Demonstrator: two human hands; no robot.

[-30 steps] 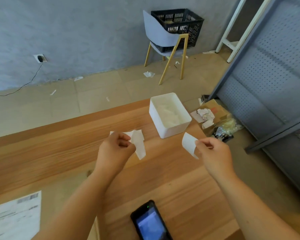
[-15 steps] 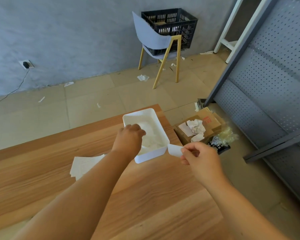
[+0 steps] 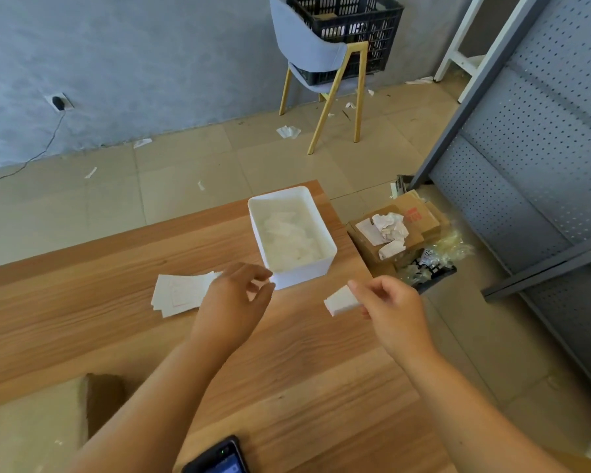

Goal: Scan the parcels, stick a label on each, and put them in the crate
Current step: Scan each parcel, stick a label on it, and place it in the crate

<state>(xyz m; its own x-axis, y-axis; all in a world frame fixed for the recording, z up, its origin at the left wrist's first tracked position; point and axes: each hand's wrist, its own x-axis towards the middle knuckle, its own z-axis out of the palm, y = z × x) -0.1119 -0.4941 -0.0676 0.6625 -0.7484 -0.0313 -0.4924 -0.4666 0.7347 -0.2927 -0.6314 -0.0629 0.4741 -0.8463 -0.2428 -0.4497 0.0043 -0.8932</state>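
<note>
This is a makeshift parcel-packing room, more a back-room shipping station than an office. A wooden desk (image 3: pixel 287 387) carries a stack of label sheets (image 3: pixel 181 295), a white plastic bin (image 3: pixel 301 278) holding pale, glossy paper scraps, a brown parcel (image 3: pixel 31 425) and a dark handheld device (image 3: pixel 219 459) with a lit screen. The right hand (image 3: pixel 389 312) pinches a white label (image 3: pixel 340 302). Beside the desk stands grey perforated metal shelving (image 3: pixel 543 148), with cardboard boxes (image 3: pixel 420 209) and crumpled paper (image 3: pixel 389 227) at its foot. Paper scraps (image 3: pixel 289 131) litter the tiled floor (image 3: pixel 185 186). By the bare grey wall (image 3: pixel 116 63), a black plastic crate (image 3: pixel 352 29) sits on a chair (image 3: pixel 307 49).
</note>
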